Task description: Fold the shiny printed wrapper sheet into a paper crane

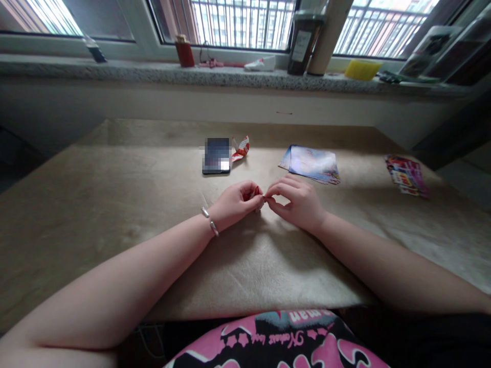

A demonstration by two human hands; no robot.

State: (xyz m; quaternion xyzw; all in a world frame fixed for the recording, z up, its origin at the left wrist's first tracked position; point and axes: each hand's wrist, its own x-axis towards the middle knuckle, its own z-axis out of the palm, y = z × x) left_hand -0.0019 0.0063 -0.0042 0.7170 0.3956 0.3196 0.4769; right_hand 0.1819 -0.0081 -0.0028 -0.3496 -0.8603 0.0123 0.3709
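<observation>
My left hand (236,203) is closed around a small red-and-white wrapper (257,191), mostly hidden by the fingers. Thumb and forefinger of my right hand (301,202) pinch its edge, and the fingertips of both hands nearly meet just above the table. What the wrapper contains, if anything, cannot be seen. Beyond my left hand lies a dark flat rectangular object (216,156), its surface blurred out. A crumpled red-and-white wrapper (241,150) rests against its right side. Past my right hand is a fanned stack of pale blue picture cards (314,162).
Brightly printed cards or packets (407,175) lie at the table's right. Behind the cloth-covered table (115,204) runs a stone windowsill (141,74). On it stand a red bottle (184,52), a dark lidded jar (303,46) and a yellow block (362,70).
</observation>
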